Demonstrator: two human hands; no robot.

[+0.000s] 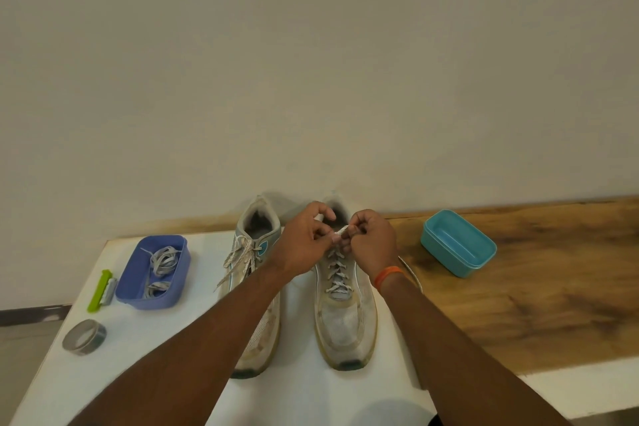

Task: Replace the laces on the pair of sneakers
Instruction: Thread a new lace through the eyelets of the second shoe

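Both hands met over the top of the right sneaker [345, 315] — left hand [304, 242] and right hand [371, 245] each with fingers curled, pinching the pale lace [340, 231] between them just above the tongue. Below the hands the same lace ran in crosses down the eyelets toward the toe. An orange band [387, 275] sat on the right wrist, and a thin loose end of lace trailed past that wrist toward the wooden table [536, 287]. The left sneaker [257, 287] stood just beside the right one, toes toward the viewer, heels near the wall [311, 62]; its speckled lace [242, 259] was threaded but hung slack, ends spilling over the outer side. The left forearm crossed over this shoe's toe half. Both sneakers rested on a white board [69, 373] laid over the table. To the left on the board stood a purple tub [155, 297] holding a tangle of grey laces [162, 263]. Just beside the tub's left wall lay a green-handled tool [99, 290] — what kind, could not tell. Nearer the viewer, apart from both, lay a grey roll of tape [84, 337]. Well off to the right, on bare wood, sat a teal tub [458, 242], nothing visible inside.
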